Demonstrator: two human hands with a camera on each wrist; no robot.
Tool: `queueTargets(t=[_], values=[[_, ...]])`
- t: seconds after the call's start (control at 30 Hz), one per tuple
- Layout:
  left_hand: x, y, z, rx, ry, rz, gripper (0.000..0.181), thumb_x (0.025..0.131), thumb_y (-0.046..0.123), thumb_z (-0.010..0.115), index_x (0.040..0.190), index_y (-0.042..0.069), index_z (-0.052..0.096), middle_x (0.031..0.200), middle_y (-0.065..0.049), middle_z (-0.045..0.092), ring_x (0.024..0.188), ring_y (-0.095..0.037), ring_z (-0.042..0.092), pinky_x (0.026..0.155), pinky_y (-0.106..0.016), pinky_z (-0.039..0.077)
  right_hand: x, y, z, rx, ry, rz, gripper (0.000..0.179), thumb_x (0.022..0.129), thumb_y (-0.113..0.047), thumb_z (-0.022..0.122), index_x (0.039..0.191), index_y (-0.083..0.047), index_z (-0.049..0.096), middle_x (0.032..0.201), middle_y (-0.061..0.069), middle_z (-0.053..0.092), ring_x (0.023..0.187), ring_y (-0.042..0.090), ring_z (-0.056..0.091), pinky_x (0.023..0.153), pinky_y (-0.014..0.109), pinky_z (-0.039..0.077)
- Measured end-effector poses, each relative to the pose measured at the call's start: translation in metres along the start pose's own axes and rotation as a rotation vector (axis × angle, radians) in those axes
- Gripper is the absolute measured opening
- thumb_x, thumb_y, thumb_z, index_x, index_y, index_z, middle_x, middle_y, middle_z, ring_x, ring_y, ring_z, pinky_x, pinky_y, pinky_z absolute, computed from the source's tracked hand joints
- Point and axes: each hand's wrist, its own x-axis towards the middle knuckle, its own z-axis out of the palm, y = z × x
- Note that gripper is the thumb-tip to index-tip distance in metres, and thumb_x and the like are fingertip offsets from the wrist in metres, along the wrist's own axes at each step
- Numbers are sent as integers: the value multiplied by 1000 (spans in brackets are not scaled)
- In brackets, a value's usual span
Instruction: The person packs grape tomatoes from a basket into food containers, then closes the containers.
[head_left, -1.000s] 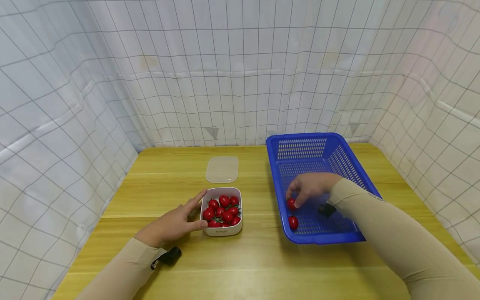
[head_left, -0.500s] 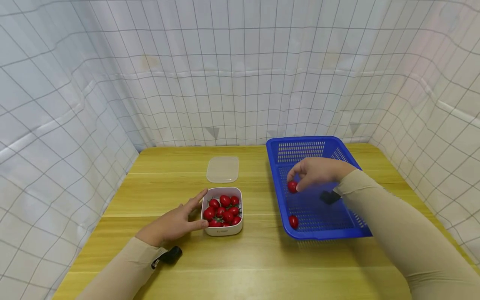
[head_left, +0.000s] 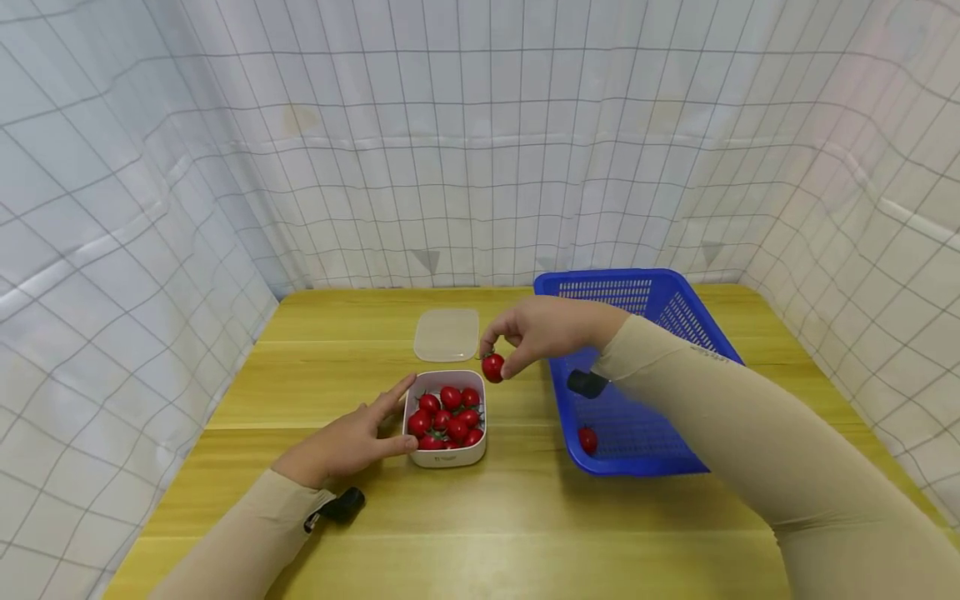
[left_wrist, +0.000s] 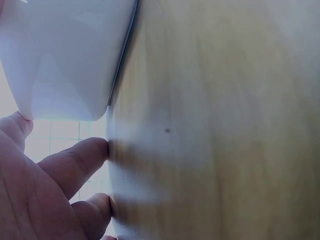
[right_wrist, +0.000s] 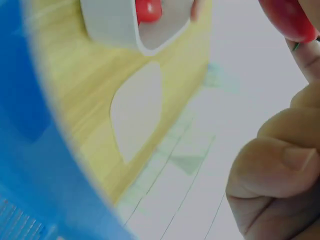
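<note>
Between thumb and fingertips my right hand [head_left: 551, 329] pinches a cherry tomato [head_left: 492, 367], held in the air just right of a white box [head_left: 448, 459]. That same tomato [right_wrist: 287, 17] shows at the top of the right wrist view. Several red tomatoes with green stems fill the box. My left hand [head_left: 348, 442] lies at the box's left side, thumb and index finger spread against its wall. In the left wrist view the other fingers [left_wrist: 77, 160] rest by the tabletop, holding nothing. One more tomato [head_left: 588, 439] lies in the blue basket [head_left: 566, 417].
The blue basket stands on the right of the wooden table [head_left: 480, 533], partly hidden under my right forearm. A flat translucent lid [head_left: 446, 335] lies behind the box. White grid-patterned curtains [head_left: 480, 167] enclose the table's back and sides.
My right hand has lifted a tomato out of the blue basket and carried it left, close to the white box. My left hand stays at the box.
</note>
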Motion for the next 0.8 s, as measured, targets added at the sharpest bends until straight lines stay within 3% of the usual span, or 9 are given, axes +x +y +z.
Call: queueTargets(t=[0.2, 0.37, 0.57, 0.8], values=[[1, 1, 2, -14, -13, 2, 99, 97, 60, 66, 171, 29, 8, 170, -14, 37, 160, -52, 11, 121, -81, 11, 22, -18, 14, -48, -17, -43, 31, 93, -26, 81, 124, -24, 76, 74, -7, 50, 70, 9, 47, 63, 24, 40], [2, 2, 3, -21, -12, 6, 99, 97, 60, 67, 171, 30, 8, 170, -13, 38, 160, -52, 12, 120, -82, 13, 25, -18, 18, -66, -6, -49, 38, 96, -32, 78, 133, -23, 74, 80, -7, 53, 73, 10, 48, 67, 25, 42], [3, 4, 4, -7, -5, 4, 99, 97, 60, 67, 171, 33, 8, 169, -11, 40, 160, -52, 13, 121, -80, 13, -8, 10, 3, 6, 30, -3, 32, 95, -26, 80, 127, -26, 77, 72, -6, 46, 69, 11, 45, 67, 28, 42], [2, 1, 2, -21, 14, 15, 100, 97, 60, 68, 171, 31, 8, 168, -11, 41, 161, -48, 17, 125, -76, 8, -56, 68, 0, 114, -70, 51, 32, 91, -17, 82, 123, -13, 78, 68, -7, 48, 66, 8, 44, 69, 24, 47]])
